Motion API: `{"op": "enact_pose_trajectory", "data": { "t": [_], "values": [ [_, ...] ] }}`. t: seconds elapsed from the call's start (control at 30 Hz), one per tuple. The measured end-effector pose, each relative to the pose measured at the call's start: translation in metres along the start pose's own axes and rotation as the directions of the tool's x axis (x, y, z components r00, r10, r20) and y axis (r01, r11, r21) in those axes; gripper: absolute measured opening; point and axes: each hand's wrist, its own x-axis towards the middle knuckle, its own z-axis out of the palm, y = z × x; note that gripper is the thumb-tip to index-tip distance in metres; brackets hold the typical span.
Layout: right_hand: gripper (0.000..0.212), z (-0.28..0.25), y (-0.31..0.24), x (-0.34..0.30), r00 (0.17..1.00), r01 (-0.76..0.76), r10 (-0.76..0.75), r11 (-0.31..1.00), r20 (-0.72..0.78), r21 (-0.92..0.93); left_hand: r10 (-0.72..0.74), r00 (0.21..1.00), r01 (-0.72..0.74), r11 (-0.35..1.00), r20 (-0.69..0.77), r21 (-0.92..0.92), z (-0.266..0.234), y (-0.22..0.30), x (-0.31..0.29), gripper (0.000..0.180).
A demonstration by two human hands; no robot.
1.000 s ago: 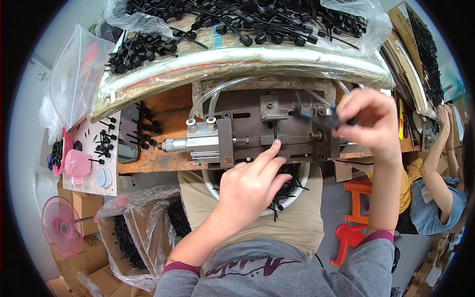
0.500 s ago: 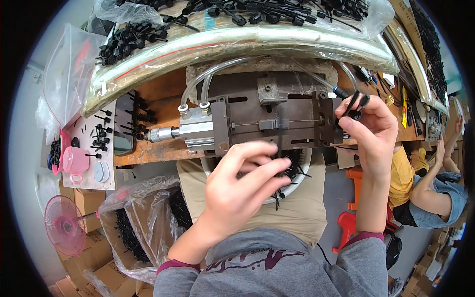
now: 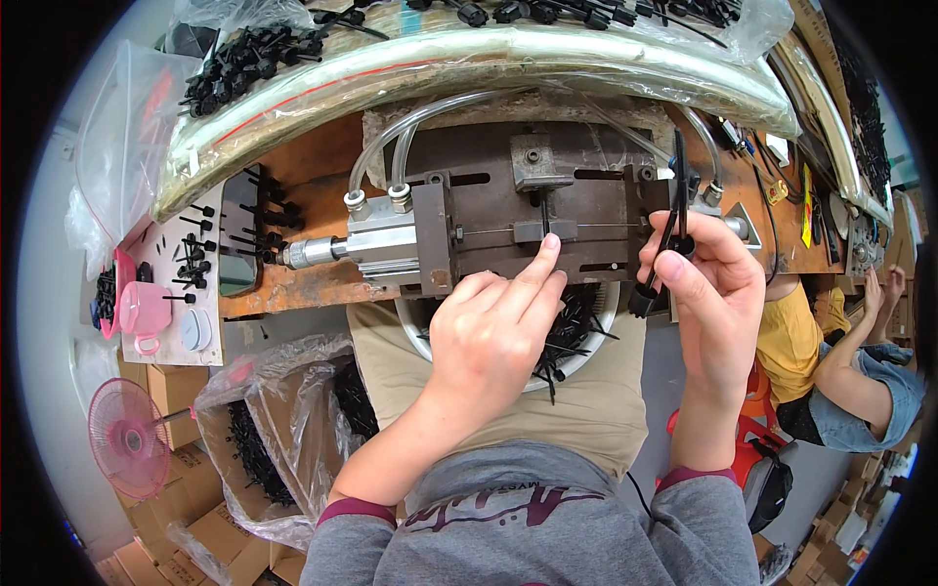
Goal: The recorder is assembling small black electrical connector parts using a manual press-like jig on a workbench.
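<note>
My left hand (image 3: 489,327) reaches over the near edge of a dark metal fixture (image 3: 469,210). Its index finger is stretched out, the tip touching the small grey block (image 3: 529,232) at the fixture's middle. A thin black stem (image 3: 546,210) stands in the groove just beyond that fingertip. Several black plastic parts with long stems and knobbed heads (image 3: 676,234) are pinched between thumb and fingers of my right hand (image 3: 718,278), beside the fixture's right end. Below, a white bowl (image 3: 608,320) of similar black parts sits on my lap, partly hidden by my left hand.
A metal air cylinder (image 3: 381,242) with clear hoses (image 3: 391,137) forms the fixture's left side. Black parts lie on a board (image 3: 166,249) at left, near a pink cup (image 3: 147,311). A pink fan (image 3: 127,438) and a plastic-lined box (image 3: 283,439) stand lower left. Another person (image 3: 860,386) sits at right.
My left hand has moved up to the fixture and its index finger has straightened onto the block. The right hand has lowered slightly, turning the black parts more upright.
</note>
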Motion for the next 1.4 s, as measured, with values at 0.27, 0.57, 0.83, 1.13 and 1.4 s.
{"op": "enact_pose_trajectory", "data": {
  "t": [0.27,0.57,0.83,1.13,1.4],
  "values": [
    [0.027,0.015,0.013,-0.006,0.998,-0.060,0.061,0.998,-0.027,0.017,-0.059,0.998,0.057,0.980,-0.006,-0.191,-0.017,0.010,0.007,0.038],
    [0.039,0.022,0.015,-0.015,0.995,0.057,-0.077,0.965,-0.068,-0.257,-0.001,0.996,-0.026,0.949,-0.085,-0.313,-0.032,0.016,0.001,0.038],
    [0.049,0.012,0.020,-0.019,0.846,0.416,-0.523,0.766,-0.100,-0.490,0.013,1.000,-0.013,1.000,0.013,-0.003,-0.005,0.005,-0.001,0.026],
    [0.036,0.010,0.018,-0.022,0.915,0.357,-0.402,0.848,-0.037,-0.391,-0.031,0.995,0.030,1.000,0.093,0.005,-0.007,0.004,0.007,0.027],
    [0.037,0.003,0.009,-0.021,0.923,0.349,-0.363,0.651,0.128,-0.674,-0.060,0.978,0.087,0.989,0.202,-0.124,-0.030,0.004,0.018,0.031]
  ]
}}
